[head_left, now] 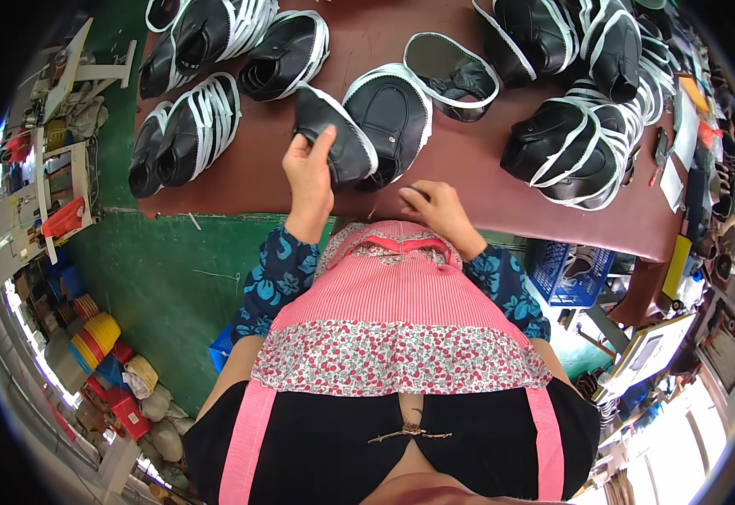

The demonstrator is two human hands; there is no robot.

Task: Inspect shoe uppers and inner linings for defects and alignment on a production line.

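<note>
My left hand point(308, 172) grips a black shoe upper with white edging point(338, 139) by its near end, just above the front edge of the dark red table point(468, 177). A second black upper point(393, 114) lies right behind it, touching it. My right hand point(435, 206) rests on the table near its front edge with the fingers curled; whether it holds anything small I cannot tell. An open upper with a white rim point(452, 76) lies farther back.
Stacks of black uppers with white trim lie at the back left point(207, 38), left point(186, 135), back right point(569, 34) and right point(574, 151). Tools and papers crowd the table's right end point(679, 143). A blue crate point(569, 273) sits under the table; a green floor point(165, 269) spreads left.
</note>
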